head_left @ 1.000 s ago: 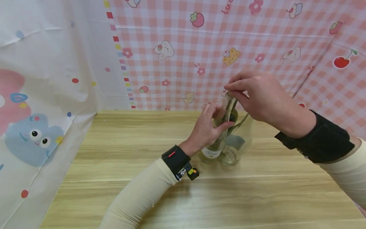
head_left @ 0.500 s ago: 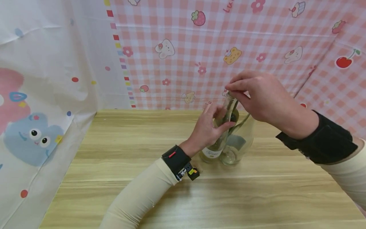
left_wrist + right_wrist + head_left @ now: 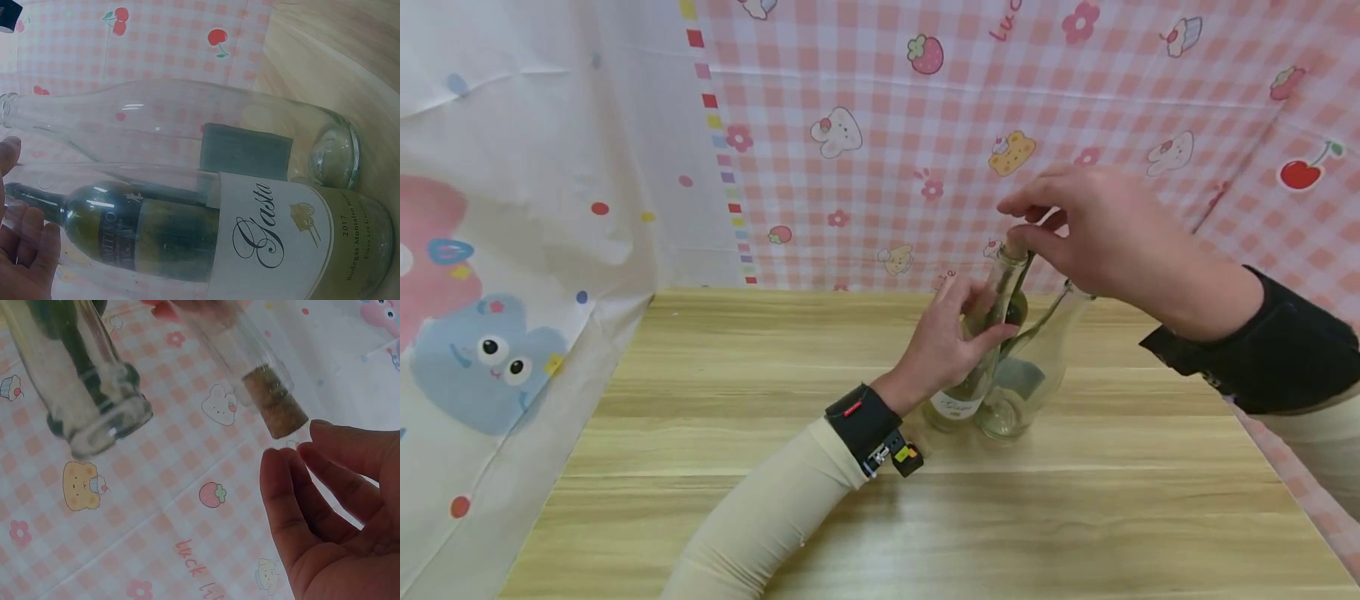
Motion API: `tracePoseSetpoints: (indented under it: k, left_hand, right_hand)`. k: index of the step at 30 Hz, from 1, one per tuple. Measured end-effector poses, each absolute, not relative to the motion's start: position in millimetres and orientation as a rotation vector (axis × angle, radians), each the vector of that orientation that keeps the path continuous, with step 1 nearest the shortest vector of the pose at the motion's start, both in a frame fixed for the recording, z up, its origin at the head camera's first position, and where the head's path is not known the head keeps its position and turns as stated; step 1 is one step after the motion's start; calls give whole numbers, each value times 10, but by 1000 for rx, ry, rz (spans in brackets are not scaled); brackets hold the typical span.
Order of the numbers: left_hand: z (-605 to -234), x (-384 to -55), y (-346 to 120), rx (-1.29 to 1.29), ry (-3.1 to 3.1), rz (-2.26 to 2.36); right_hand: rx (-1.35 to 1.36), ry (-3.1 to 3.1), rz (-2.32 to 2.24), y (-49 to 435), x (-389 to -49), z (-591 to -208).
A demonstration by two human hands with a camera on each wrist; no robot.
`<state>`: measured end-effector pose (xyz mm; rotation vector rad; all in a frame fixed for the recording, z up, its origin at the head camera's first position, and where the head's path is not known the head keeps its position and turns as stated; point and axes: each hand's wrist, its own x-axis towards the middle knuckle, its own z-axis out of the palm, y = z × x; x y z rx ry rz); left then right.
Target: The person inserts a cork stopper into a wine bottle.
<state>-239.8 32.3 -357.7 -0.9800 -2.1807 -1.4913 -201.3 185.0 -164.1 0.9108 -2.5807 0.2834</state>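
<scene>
A clear glass wine bottle with a white label stands on the table, and my left hand grips its upper part. In its mouth sits a cork, partly inside the neck and partly sticking out. My right hand is at the bottle's top. In the right wrist view its thumb and fingers are parted just off the cork's end, pinching nothing. Close on the right stands a second clear bottle with a dark label patch. A dark green bottle shows through the glass behind.
The wood-grain table spreads left and in front of the bottles. Behind it hangs a pink checked cloth, and a white printed cloth covers the left side.
My right hand, earlier pinching at the bottle's mouth, has lifted its fingers and shifted slightly right, baring the cork. The left hand keeps its grip in place.
</scene>
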Motion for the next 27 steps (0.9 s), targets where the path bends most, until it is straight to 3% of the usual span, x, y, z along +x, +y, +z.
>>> tracePoseSetpoints:
  k: [16,27]
  left_hand:
    - [-3586,-2387,330,-974,-2170,-1509]
    - [-3606,-2396,335,-981,-2170,-1494]
  right_hand:
    - [860,-3028,122,1785,-2352,-1264]
    - [852,-3167,137,1722,-2396,-1208]
